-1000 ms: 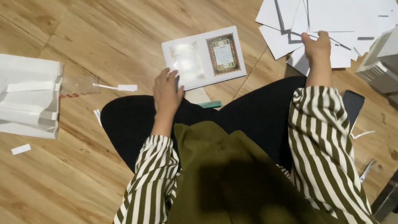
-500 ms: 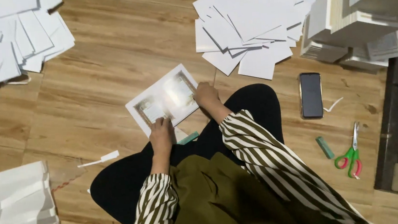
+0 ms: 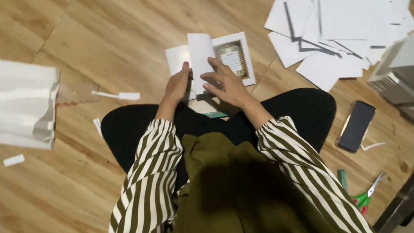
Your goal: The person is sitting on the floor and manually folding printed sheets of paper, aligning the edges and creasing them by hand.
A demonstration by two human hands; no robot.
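Head view, looking down on a seated person on a light wooden plank floor [image 3: 109, 30]. At far left lies a folded white paper bag [image 3: 9, 106], with a thin white paper strip [image 3: 118, 95] just to its right; neither is touched.

Centre: a white card booklet with a gold-framed printed panel [image 3: 232, 59] lies on the floor just ahead of the knees. The left hand [image 3: 178, 84] rests on its left part, fingers curled over the edge, apparently pinning it. The right hand [image 3: 226, 82] lies spread, fingers open, against a raised white flap [image 3: 201, 62] standing near upright along the middle.

Judgement: the step in hand is folding or turning this flap. The next move calls for holding the base steady and laying the flap flat along its crease.

Right: a loose heap of white paper sheets [image 3: 348, 14], well apart; a black phone [image 3: 356, 126] beside the knee; green-handled scissors [image 3: 366, 195] near the lower edge, partly blurred.
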